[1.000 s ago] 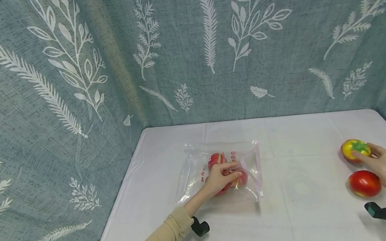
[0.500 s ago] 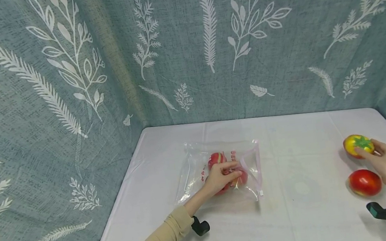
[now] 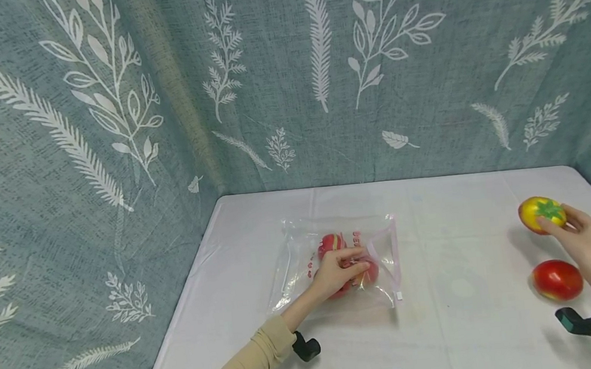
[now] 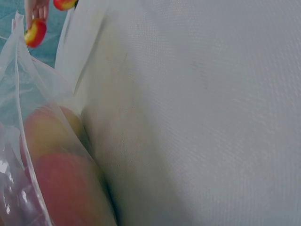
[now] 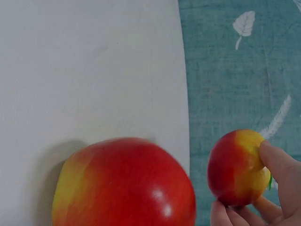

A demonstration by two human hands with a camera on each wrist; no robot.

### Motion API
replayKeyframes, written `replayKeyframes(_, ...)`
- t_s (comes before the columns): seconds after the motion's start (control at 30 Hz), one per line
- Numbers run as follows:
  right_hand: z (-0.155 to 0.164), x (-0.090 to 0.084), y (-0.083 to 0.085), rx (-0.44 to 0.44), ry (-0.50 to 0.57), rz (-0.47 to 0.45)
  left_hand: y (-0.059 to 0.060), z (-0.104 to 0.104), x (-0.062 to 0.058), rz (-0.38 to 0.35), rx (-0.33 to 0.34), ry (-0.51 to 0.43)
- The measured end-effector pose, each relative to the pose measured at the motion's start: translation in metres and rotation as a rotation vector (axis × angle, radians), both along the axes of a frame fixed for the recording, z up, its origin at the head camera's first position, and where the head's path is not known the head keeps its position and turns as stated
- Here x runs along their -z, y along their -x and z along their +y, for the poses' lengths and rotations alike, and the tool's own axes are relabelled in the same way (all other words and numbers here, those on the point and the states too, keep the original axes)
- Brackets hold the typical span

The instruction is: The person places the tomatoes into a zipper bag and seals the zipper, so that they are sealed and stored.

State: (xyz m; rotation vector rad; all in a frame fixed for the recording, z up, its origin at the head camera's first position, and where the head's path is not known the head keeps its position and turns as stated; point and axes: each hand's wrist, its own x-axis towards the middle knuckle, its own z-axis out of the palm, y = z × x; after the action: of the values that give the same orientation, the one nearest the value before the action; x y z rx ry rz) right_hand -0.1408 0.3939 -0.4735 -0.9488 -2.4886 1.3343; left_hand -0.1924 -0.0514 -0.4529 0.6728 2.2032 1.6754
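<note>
My right hand point(image 3: 585, 241) grips a red-and-yellow fruit with a green leafy top point(image 3: 542, 215), lifted off the table. In the right wrist view, thumb and fingers hold that fruit point(image 5: 237, 167) from either side. Just below it in the head view, a second red fruit point(image 3: 557, 280) lies on the table; it looms large point(image 5: 127, 183) in the right wrist view. My left hand point(image 3: 337, 273) pinches the clear zip bag point(image 3: 297, 250), which has several red fruits point(image 3: 331, 243) inside. The left wrist view shows the bag point(image 4: 19, 89) and fruits in it point(image 4: 66, 183), but not my left hand.
A white cloth covers the table point(image 3: 468, 334). Blue-green curtains point(image 3: 284, 77) with white leaf prints hang behind it and along the left. A black wrist camera mount point(image 3: 306, 347) sits by the left cuff, another point(image 3: 583, 322) by the right.
My right hand has raised the red-and-yellow fruit from beside the other one, first slightly right, then back left. The left hand and the zip bag stay in place.
</note>
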Motion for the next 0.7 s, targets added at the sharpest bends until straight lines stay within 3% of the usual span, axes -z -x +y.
replayKeyframes(0.23, -0.02, -0.024, -0.004, -0.062, 0.015, 0.007, 0.001, -0.001, 0.0, -0.003, 0.012, -0.004)
replayKeyframes(0.7, -0.033, -0.033, -0.003, -0.118, 0.001, 0.045, 0.001, -0.001, 0.0, -0.014, 0.016, -0.002)
